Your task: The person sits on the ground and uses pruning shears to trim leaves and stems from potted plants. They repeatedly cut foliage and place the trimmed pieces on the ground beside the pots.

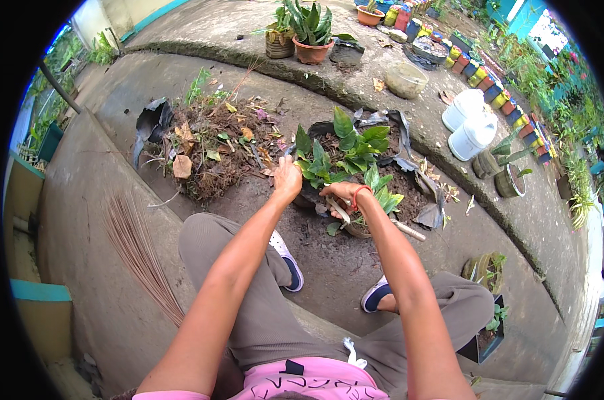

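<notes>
Leafy green plants (342, 150) grow from a dark pot (307, 195) between my feet. At the pot's left edge, my left hand (288, 177) is closed with its fingers on the dark rim. My right hand (342, 195), a red band at its wrist, reaches in low among the leaves. It is closed around a pale wooden stick (409, 231), whose far end sticks out to the right beneath my forearm. Foliage hides the stick's other end. Behind the plants lies torn black plastic (401, 127) with loose dark soil (412, 197).
Dry leaves and roots (209, 150) are heaped at the left, beside a stick broom (142, 257). Potted plants (312, 43) stand on the raised concrete behind. White jugs (473, 135) are at the right. A black planter (482, 340) sits by my right knee.
</notes>
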Demonstrator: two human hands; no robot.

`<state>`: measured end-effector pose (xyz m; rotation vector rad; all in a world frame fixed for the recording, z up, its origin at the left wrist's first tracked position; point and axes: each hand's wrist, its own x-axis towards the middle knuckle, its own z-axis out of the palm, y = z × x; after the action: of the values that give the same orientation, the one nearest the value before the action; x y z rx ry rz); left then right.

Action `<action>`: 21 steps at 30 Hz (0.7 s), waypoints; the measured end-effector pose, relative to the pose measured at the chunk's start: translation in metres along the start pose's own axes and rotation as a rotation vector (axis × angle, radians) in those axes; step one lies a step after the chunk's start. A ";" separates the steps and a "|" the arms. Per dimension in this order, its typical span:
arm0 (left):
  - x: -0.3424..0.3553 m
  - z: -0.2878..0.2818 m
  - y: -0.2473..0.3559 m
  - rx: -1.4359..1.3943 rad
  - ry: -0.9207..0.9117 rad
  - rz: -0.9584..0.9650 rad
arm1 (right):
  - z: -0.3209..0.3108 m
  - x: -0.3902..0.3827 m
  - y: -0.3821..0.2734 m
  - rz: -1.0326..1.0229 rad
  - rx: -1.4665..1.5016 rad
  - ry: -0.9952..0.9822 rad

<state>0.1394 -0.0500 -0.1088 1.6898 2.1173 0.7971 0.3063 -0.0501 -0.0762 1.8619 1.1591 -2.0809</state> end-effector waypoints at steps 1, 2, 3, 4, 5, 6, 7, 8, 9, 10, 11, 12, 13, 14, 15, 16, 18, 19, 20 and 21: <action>0.000 0.000 0.002 0.045 0.009 0.018 | 0.003 -0.001 -0.001 -0.002 -0.003 0.043; 0.001 0.001 0.003 0.064 0.003 0.026 | 0.006 -0.001 -0.002 -0.032 0.000 0.069; 0.000 0.001 0.004 0.054 -0.028 0.009 | 0.010 -0.002 -0.004 -0.053 -0.006 0.112; 0.000 0.001 0.003 0.141 -0.024 0.071 | 0.013 -0.003 -0.007 -0.078 -0.013 0.146; 0.000 0.000 0.003 0.201 -0.045 0.106 | 0.014 -0.004 -0.010 -0.073 -0.028 0.170; -0.002 0.000 0.002 0.259 -0.068 0.140 | 0.013 -0.005 -0.014 -0.067 -0.043 0.187; -0.003 -0.002 0.001 0.300 -0.069 0.175 | 0.011 -0.006 -0.017 -0.063 -0.058 0.204; -0.002 -0.003 0.001 0.279 -0.086 0.147 | 0.009 -0.006 -0.021 -0.040 -0.078 0.215; -0.002 -0.005 0.000 0.293 -0.105 0.165 | 0.005 -0.008 -0.023 0.010 -0.070 0.200; -0.002 -0.007 -0.001 0.277 -0.100 0.192 | 0.002 -0.010 -0.026 -0.005 -0.097 0.148; -0.002 -0.008 -0.001 0.268 -0.112 0.209 | 0.000 -0.011 -0.028 0.004 -0.130 0.147; -0.002 -0.009 -0.001 0.288 -0.128 0.229 | 0.000 -0.013 -0.028 0.000 -0.132 0.136; -0.002 -0.009 -0.001 0.269 -0.120 0.220 | -0.001 -0.014 -0.028 0.005 -0.138 0.154; -0.002 -0.009 0.000 0.250 -0.114 0.210 | 0.000 -0.016 -0.029 0.006 -0.140 0.157; -0.003 -0.008 0.000 0.232 -0.107 0.201 | 0.002 -0.017 -0.030 0.015 -0.165 0.176; -0.003 -0.008 0.000 0.259 -0.110 0.201 | 0.005 -0.017 -0.032 0.020 -0.185 0.180; -0.003 -0.005 0.000 0.217 -0.064 0.221 | 0.010 -0.016 -0.039 0.063 -0.241 0.173; -0.003 -0.004 -0.001 0.196 -0.043 0.231 | 0.012 -0.015 -0.042 0.082 -0.253 0.178; -0.001 -0.003 -0.002 0.210 -0.003 0.245 | 0.014 -0.015 -0.043 0.100 -0.264 0.183; 0.001 -0.003 -0.003 0.210 0.017 0.253 | 0.014 -0.014 -0.045 0.112 -0.277 0.187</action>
<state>0.1351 -0.0504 -0.1085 2.0983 2.0866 0.6762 0.2732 -0.0326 -0.0435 1.9658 1.2750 -1.6218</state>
